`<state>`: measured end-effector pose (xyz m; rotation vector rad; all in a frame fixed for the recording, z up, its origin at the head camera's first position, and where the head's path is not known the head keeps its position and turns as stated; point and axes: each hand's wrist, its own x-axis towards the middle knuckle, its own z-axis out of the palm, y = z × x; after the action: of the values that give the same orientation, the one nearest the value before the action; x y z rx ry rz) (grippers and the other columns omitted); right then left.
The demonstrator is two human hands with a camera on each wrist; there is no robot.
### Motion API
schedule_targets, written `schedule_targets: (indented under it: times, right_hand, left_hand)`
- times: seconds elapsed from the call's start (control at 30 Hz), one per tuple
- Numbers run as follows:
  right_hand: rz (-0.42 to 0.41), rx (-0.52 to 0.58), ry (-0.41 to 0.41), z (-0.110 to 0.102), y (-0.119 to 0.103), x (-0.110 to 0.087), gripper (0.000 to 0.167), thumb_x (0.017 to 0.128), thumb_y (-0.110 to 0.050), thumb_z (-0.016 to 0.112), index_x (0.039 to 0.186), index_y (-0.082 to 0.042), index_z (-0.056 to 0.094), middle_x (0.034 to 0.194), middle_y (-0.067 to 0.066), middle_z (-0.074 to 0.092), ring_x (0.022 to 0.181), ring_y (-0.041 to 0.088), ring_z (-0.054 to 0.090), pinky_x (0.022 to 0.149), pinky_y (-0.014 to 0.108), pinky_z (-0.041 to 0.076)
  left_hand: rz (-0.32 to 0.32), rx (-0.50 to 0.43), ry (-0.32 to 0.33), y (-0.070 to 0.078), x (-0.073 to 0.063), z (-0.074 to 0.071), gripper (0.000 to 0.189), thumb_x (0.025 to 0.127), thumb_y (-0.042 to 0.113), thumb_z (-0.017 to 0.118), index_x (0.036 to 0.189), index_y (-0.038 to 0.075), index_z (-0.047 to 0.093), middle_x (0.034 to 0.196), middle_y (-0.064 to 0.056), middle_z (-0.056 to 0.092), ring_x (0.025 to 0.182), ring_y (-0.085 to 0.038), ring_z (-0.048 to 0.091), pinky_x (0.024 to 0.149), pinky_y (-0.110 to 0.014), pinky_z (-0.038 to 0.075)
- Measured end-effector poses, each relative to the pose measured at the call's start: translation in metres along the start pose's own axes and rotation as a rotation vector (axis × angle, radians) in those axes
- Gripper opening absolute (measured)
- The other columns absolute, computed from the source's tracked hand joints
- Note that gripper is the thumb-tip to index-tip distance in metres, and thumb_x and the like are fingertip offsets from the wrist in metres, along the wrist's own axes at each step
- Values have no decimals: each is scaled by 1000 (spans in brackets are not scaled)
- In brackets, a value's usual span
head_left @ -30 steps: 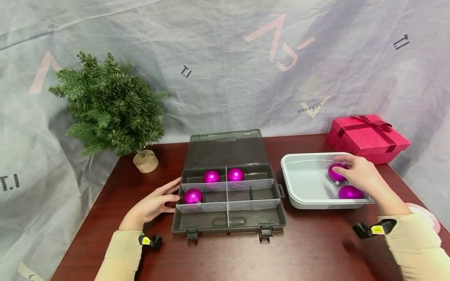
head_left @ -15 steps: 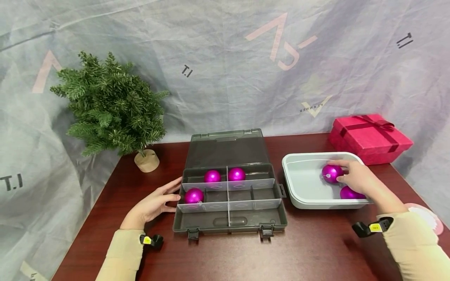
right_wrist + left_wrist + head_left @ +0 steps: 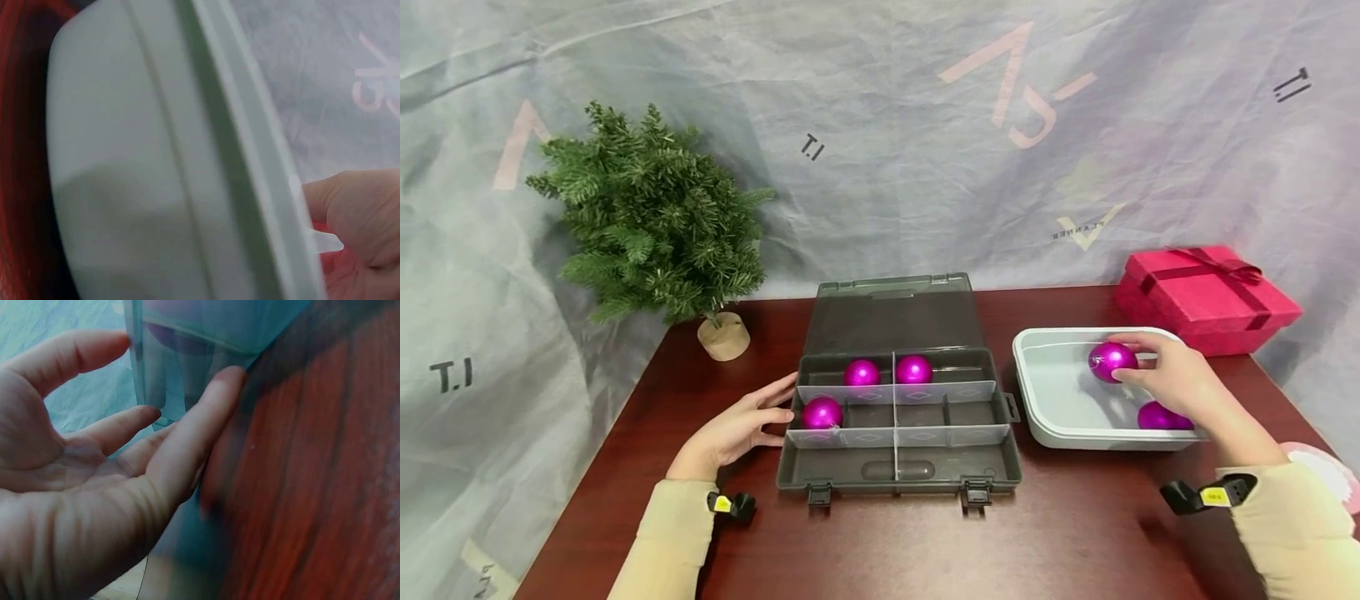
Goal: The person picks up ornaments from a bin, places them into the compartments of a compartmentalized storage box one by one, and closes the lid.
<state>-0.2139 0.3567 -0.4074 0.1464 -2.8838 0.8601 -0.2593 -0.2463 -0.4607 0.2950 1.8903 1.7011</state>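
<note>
My right hand [image 3: 1180,375] pinches a shiny purple Christmas ball [image 3: 1112,362] between thumb and fingers, above the floor of the white plastic bin [image 3: 1052,437]. More purple [image 3: 1159,415] shows in the bin's near right corner, partly hidden by the wrist. In the right wrist view the bin wall [image 3: 131,162] hides the fingertips and the ball. My left hand [image 3: 733,433], its fingers spread, touches the left side of the dark see-through divided case [image 3: 898,483]. Two purple balls [image 3: 861,373] sit in its back row; another purple ball [image 3: 822,413] is in the middle row, left.
Behind the case its lid [image 3: 895,321] lies opened back. A small artificial fir tree [image 3: 655,225] on a wooden base stands at the back left. A red gift box [image 3: 1210,300] is behind the bin. At the right table edge lies a pink-and-white round item [image 3: 1326,479].
My right hand has taken hold of a purple ball in the bin and raised it slightly. The left hand stays at the case. The head view has shifted a little.
</note>
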Motion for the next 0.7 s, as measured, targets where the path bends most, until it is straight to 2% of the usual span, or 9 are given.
schedule_targets:
  times: [0.1, 0.2, 0.33, 0.4, 0.53, 0.7]
  right_hand:
    - [3, 10, 24, -3, -13, 1, 52, 88, -15, 81, 133, 3, 62, 120, 32, 65, 104, 53, 65, 81, 54, 54]
    - [5, 33, 45, -4, -28, 4, 53, 90, -22, 80, 133, 1, 61, 118, 31, 67, 104, 51, 66, 77, 37, 54]
    - [-8, 71, 71, -4, -48, 7, 53, 91, -28, 80, 133, -2, 61, 118, 28, 68, 106, 48, 66, 73, 16, 47]
    - [-23, 100, 75, -2, -59, 8, 52, 91, -28, 80, 132, -3, 61, 118, 26, 68, 107, 47, 66, 72, 10, 44]
    - [-84, 175, 84, 5, -80, 10, 50, 90, -22, 81, 132, -2, 61, 121, 25, 67, 108, 46, 66, 73, 6, 44]
    - [-152, 205, 93, 17, -106, 12, 49, 88, -21, 84, 130, -6, 64, 119, 19, 69, 107, 39, 68, 75, 14, 47]
  left_hand:
    - [6, -3, 4, 0, 0, 0, 73, 104, 8, 55, 166, 15, 16, 168, -20, 10, 144, -43, 32, 101, -58, 46]
    - [7, -11, 9, 0, 0, 0, 73, 104, 8, 55, 166, 15, 16, 168, -20, 10, 144, -43, 32, 101, -59, 46]
    - [3, -15, 14, 0, -1, 0, 74, 104, 9, 56, 166, 15, 16, 168, -20, 10, 144, -44, 32, 102, -59, 45]
    - [-1, -14, 17, 0, -1, 0, 73, 104, 9, 56, 166, 16, 17, 168, -20, 10, 144, -44, 32, 102, -58, 45]
    - [-4, -17, 14, 0, -1, 0, 73, 104, 8, 55, 166, 16, 17, 168, -19, 10, 144, -44, 33, 101, -56, 46]
    - [-2, -28, 1, 0, 1, 2, 73, 104, 8, 55, 166, 16, 16, 169, -19, 9, 145, -44, 31, 102, -56, 46]
